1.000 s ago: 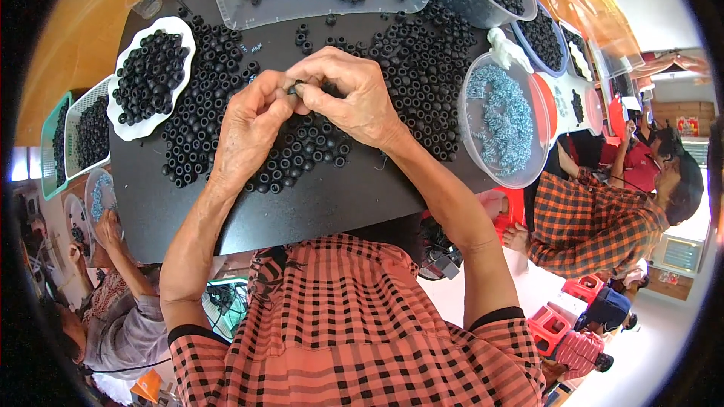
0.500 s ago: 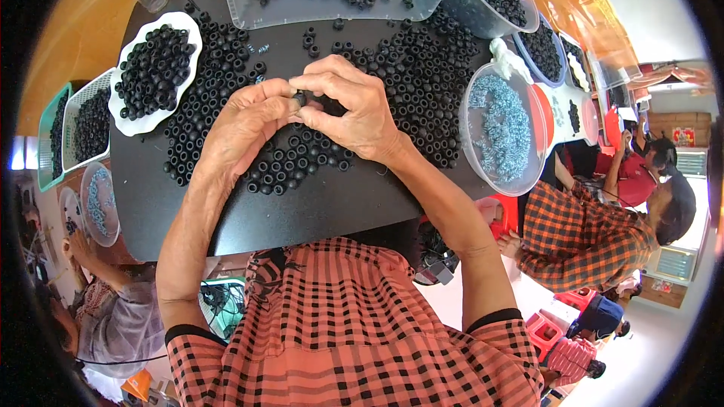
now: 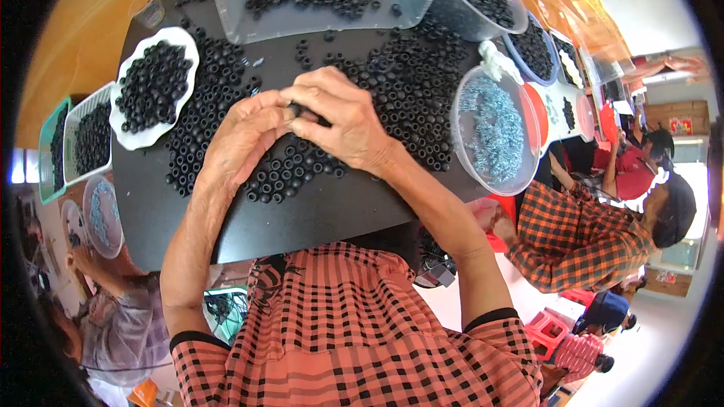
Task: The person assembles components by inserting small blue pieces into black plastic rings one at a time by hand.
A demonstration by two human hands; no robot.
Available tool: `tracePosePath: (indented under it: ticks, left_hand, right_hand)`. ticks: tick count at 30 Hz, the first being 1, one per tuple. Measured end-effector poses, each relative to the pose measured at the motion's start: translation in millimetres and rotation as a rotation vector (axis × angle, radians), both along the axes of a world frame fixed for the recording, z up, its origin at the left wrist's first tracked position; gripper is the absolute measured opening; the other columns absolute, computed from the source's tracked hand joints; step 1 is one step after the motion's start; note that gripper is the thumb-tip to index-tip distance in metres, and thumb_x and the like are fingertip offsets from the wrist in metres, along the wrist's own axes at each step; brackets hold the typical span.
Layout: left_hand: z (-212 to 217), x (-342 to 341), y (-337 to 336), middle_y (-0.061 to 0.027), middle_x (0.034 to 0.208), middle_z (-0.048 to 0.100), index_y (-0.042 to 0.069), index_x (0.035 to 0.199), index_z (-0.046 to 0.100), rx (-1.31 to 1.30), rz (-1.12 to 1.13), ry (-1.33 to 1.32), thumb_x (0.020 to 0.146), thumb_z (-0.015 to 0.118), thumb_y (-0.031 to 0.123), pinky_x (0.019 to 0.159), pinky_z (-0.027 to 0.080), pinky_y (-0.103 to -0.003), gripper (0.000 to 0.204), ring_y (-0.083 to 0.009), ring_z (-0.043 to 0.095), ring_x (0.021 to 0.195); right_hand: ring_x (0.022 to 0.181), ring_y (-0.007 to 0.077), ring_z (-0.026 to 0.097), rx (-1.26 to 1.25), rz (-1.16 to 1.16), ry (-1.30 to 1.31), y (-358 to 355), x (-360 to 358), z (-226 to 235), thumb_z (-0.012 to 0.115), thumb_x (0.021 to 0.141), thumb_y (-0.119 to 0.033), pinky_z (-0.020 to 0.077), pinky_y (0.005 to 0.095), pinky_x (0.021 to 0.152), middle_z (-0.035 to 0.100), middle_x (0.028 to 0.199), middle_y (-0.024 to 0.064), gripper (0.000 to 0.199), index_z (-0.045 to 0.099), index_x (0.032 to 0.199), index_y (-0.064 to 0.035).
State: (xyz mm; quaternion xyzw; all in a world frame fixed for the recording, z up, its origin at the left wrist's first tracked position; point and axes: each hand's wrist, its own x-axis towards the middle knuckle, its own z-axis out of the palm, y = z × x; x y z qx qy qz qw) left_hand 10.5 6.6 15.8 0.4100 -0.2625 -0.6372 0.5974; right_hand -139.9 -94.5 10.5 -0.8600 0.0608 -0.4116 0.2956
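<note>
My left hand [image 3: 245, 132] and my right hand [image 3: 343, 117] meet above the middle of the dark table [image 3: 226, 230]. Pinched between their fingertips is a small black bead-like piece [image 3: 295, 108]; the fingers hide most of it. Beneath and around both hands lie many loose black round pieces [image 3: 290, 173] with holes, spread in a thick layer. A few small light-blue springs [image 3: 257, 62] rest beyond my left hand. On the right, a clear round bowl [image 3: 457, 143] holds a heap of light-blue springs [image 3: 494, 132].
A white scalloped plate [image 3: 136, 138] piled with black pieces stands at left, beside white [image 3: 68, 124] and green baskets [image 3: 47, 192]. A clear bin [image 3: 226, 7] and a tub [image 3: 516, 19] stand at the back. Co-workers sit to the right [image 3: 573, 234] and left [image 3: 124, 316].
The hands still hold the small piece together, and the fingers have closed in more tightly around it. The view has shifted slightly, so the table's far items sit lower.
</note>
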Motion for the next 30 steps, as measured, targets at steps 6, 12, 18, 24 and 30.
tracePosePath:
  ticks: [6,12,18,24,30]
  left_hand:
    - [-9.3,8.2,2.1,-0.0069,0.097,0.064,-0.001,0.1,0.06,-0.073,0.017,-0.116,0.091,0.053,0.01,0.088,0.047,-0.03,0.016,-0.014,0.061,0.09]
    - [-4.3,22.0,5.8,-0.011,0.092,0.066,0.001,0.104,0.058,-0.168,0.228,-0.261,0.092,0.054,0.023,0.091,0.045,-0.034,0.026,-0.0188,0.062,0.089]
    - [-8.6,21.8,-5.0,-0.0097,0.087,0.066,0.001,0.1,0.058,-0.123,0.216,-0.279,0.092,0.054,0.019,0.09,0.045,-0.033,0.021,-0.0183,0.062,0.089]
    - [-5.5,27.2,1.1,-0.0082,0.084,0.065,0.001,0.099,0.058,-0.121,0.253,-0.303,0.092,0.053,0.017,0.091,0.044,-0.032,0.018,-0.0174,0.062,0.088]
    - [-5.5,27.7,0.5,-0.0074,0.084,0.065,0.002,0.099,0.059,-0.116,0.255,-0.274,0.092,0.054,0.019,0.091,0.044,-0.032,0.02,-0.0165,0.061,0.089]
  right_hand:
    - [0.08,0.0275,0.06,-0.017,-0.055,-0.081,4.7,-3.7,0.3,0.072,0.069,-0.002,0.0488,0.035,0.076,0.062,0.089,0.0119,0.028,0.063,0.095,0.0009]
    - [0.07,0.0205,0.063,-0.159,-0.42,0.003,-64.3,-62.9,37.9,0.065,0.079,-0.007,0.0504,0.0285,0.065,0.065,0.085,0.0096,0.015,0.066,0.094,-0.0056]
    - [0.08,0.0277,0.064,-0.418,-0.798,0.146,-196.5,-116.2,78.3,0.068,0.079,-0.024,0.0499,0.037,0.075,0.067,0.087,0.0151,0.028,0.068,0.094,-0.001]
    - [0.081,0.0217,0.064,-0.047,-0.276,0.141,-98.0,-50.7,50.1,0.067,0.079,-0.01,0.0497,0.0287,0.072,0.067,0.087,0.0111,0.017,0.068,0.096,-0.0047]
    - [0.079,0.0231,0.059,-0.182,-0.015,0.339,-35.1,-8.5,18.0,0.066,0.076,-0.01,0.0423,0.036,0.071,0.065,0.082,0.0049,0.01,0.065,0.085,-0.0064]
